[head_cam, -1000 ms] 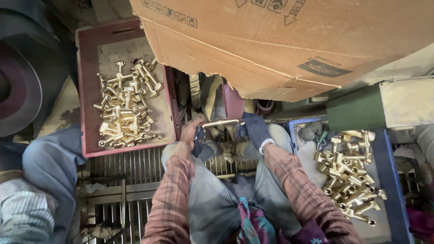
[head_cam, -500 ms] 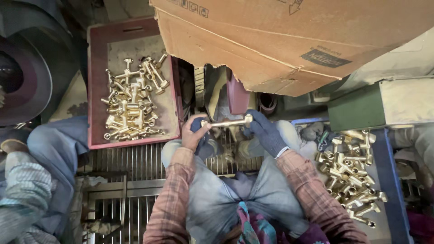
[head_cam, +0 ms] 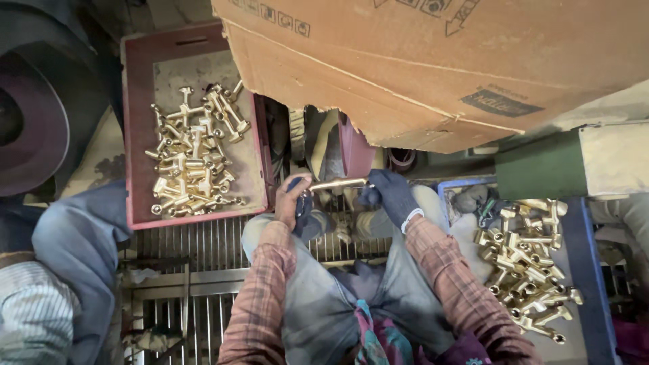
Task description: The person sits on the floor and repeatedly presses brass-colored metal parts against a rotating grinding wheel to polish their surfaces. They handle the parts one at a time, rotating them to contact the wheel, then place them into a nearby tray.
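Observation:
A long brass fitting [head_cam: 338, 184] lies crosswise between both of my hands, just in front of a spinning wheel [head_cam: 318, 145] under a cardboard box. My left hand [head_cam: 295, 201], with a dark cloth in the palm, grips the fitting's left end. My right hand [head_cam: 391, 196], in a dark glove, grips the right end. To the left, a red crate [head_cam: 138, 145] holds a heap of shiny brass fittings [head_cam: 193, 162]. On the right, a blue tray [head_cam: 583, 270] holds another heap of brass fittings [head_cam: 531, 267].
A big cardboard box [head_cam: 439, 61] hangs over the machine. Another person's jeans-clad leg [head_cam: 78, 250] is at the left, next to a large dark wheel [head_cam: 30, 132]. A metal grate [head_cam: 196, 270] lies below my knees. A green block [head_cam: 541, 172] stands at right.
The view has shifted slightly; my hands stay on the brass fitting and have drawn it a little lower and nearer to me.

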